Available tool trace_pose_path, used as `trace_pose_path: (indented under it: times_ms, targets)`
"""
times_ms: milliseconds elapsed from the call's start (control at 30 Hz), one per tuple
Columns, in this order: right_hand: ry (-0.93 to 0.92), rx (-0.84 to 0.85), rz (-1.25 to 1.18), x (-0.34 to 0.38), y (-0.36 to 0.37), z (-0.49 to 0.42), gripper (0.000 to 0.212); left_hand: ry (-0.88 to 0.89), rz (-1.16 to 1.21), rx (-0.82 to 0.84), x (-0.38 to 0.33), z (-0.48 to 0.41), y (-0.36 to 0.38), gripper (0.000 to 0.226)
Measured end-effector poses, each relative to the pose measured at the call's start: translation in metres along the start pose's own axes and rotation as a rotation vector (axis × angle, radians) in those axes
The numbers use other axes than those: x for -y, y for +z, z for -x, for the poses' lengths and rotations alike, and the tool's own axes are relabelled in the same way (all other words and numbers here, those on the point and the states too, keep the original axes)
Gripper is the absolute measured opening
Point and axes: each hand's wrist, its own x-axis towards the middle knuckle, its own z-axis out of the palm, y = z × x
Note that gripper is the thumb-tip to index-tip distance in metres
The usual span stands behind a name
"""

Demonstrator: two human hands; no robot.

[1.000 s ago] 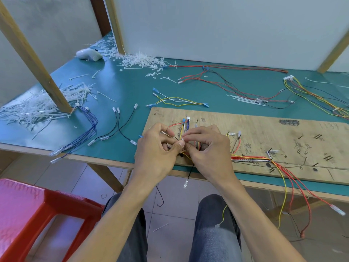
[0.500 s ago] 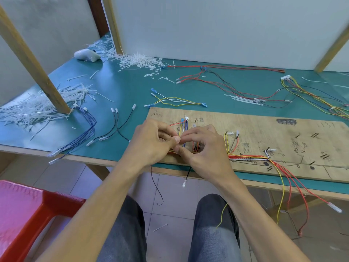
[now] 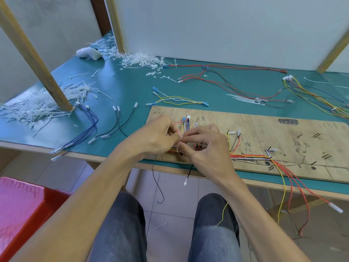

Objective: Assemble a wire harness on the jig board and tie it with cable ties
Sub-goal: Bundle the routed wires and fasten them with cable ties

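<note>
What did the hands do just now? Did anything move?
Not much. The left hand and right hand seem to have eased slightly closer to the wooden board, and both kept pinching the wire bundle at its left end. Nothing was picked up or let go. The loose wires and the white ties on the green table stayed put.
</note>
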Motion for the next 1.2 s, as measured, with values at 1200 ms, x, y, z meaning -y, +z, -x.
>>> trace_pose_path:
  times_ms: [1200]
  targets:
    - [0.064, 0.111, 0.055, 0.000, 0.000, -0.005, 0.006, 0.213, 0.212, -0.416, 0.010, -0.014, 0.021, 0.027]
